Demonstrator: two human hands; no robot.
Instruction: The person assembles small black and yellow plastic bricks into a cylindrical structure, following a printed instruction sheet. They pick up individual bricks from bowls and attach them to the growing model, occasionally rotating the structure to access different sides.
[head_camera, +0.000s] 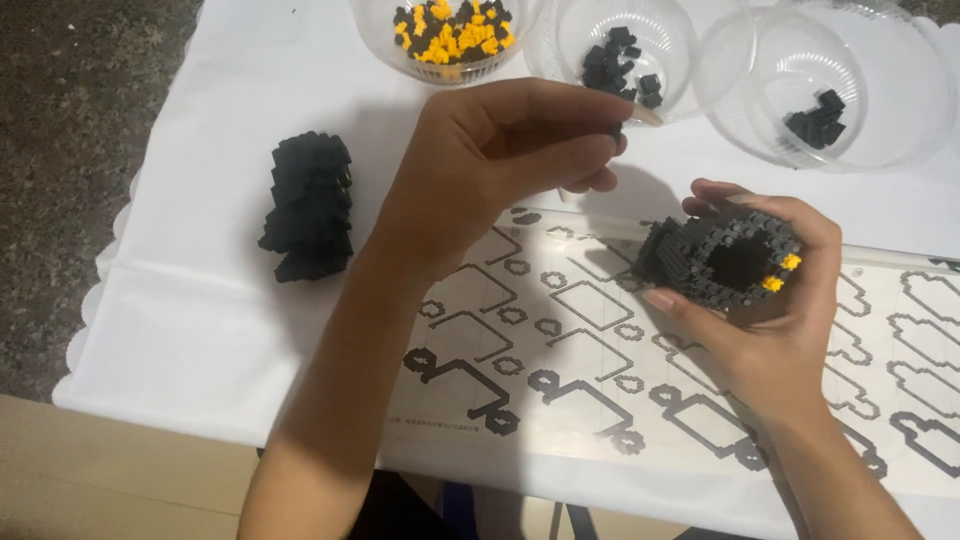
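- Over the printed instruction sheet (600, 340), the right hand (770, 300) cups a dark grey hollow brick model (725, 258), with fingers (800, 215) curled over its top and the thumb beneath it.
- Two small yellow bricks (782, 272) sit on the model's right rim.
- Higher up, the left hand (500, 150) hovers just in front of the bowls, its fingers (570, 120) pressed together at the tips, pinching a small dark piece (617, 130); what the piece is cannot be told.
- Along the far edge of the bench (200, 320), covered in a white cloth, stand three clear bowls: one with black and yellow bricks (452, 30), the middle bowl (620, 45) and the right bowl (830, 90) with black bricks only.
- Left of the hands, well apart, a finished black brick block (310, 205) stands on the cloth.
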